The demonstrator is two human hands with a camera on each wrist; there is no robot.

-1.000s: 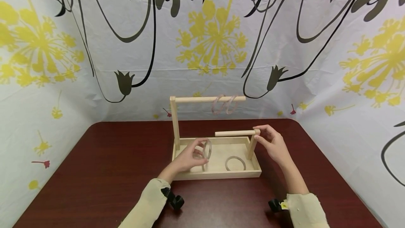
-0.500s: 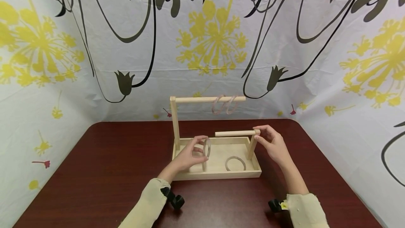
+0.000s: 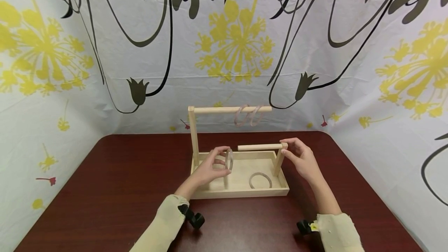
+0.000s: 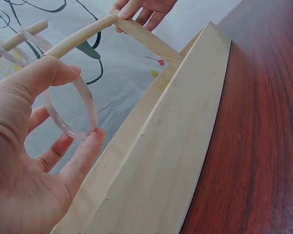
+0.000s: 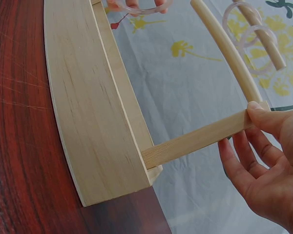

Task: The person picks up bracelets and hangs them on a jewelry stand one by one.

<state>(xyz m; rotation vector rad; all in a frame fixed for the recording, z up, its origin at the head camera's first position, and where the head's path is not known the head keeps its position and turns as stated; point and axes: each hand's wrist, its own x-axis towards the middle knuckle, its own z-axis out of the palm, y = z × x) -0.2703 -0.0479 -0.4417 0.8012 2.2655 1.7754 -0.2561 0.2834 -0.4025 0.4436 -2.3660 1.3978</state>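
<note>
one translucent, pale pinkish ring (image 4: 91,107): held upright above the pale wooden tray (image 3: 241,194), near the free end of the short round wooden bar (image 3: 259,147). your left hand (image 3: 209,171): thumb and fingertips pinch its rim. your right hand (image 3: 303,160): thumb and fingers grip the flat wooden post (image 5: 195,140) at its top. handling, by judgement: light, stiff, slick, perhaps brittle; take opposite edges of the rim.
</note>
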